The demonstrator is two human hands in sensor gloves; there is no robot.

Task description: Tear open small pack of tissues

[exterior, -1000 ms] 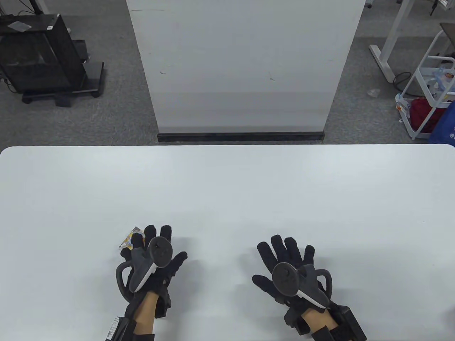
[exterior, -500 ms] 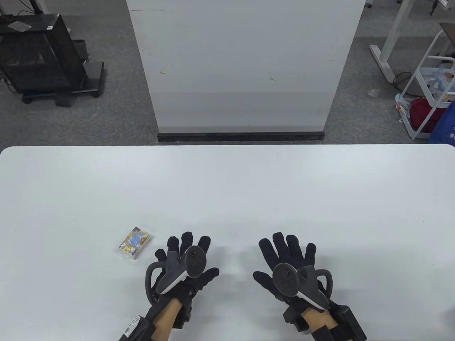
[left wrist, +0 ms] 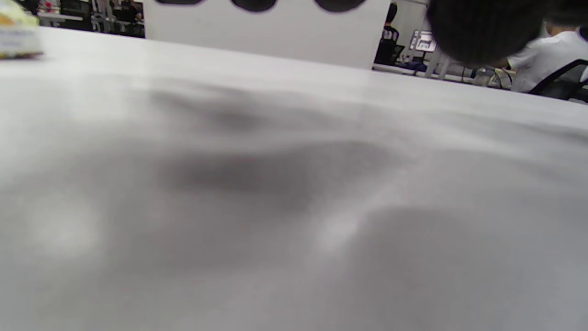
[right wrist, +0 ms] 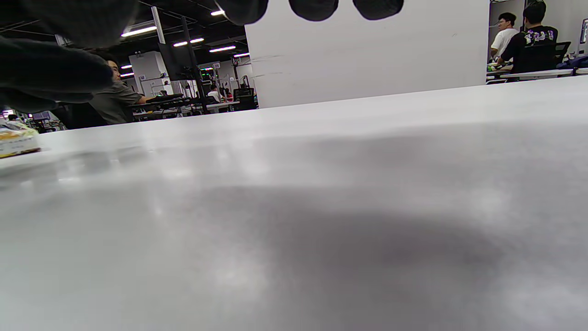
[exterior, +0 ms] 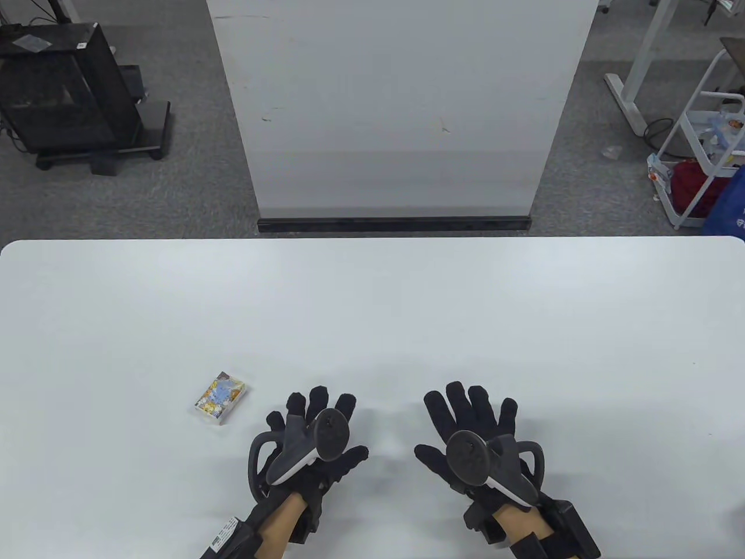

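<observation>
Nearest: left hand (exterior: 314, 437) and right hand (exterior: 471, 434), palms down, fingers spread, gripping nothing. Farther left on white table (exterior: 372, 314): tissue pack (exterior: 220, 397), flat, unopened, long axis running near-left to far-right.

Overall light: bright, even, diffuse from above in the table view.
Table (exterior: 372, 303): evenly lit white, mild sheen, only faint soft shadows around the hands at 6 o'clock.
Left wrist view: heavily blurred, broad grey shadow patches smeared mid-frame; tissue pack (left wrist: 16, 37) at 10 o'clock out of focus.
Right wrist view: ceiling strip lights (right wrist: 138, 31) glowing at 11 o'clock, near tabletop soft, dark shadow blob toward 5 o'clock.
</observation>
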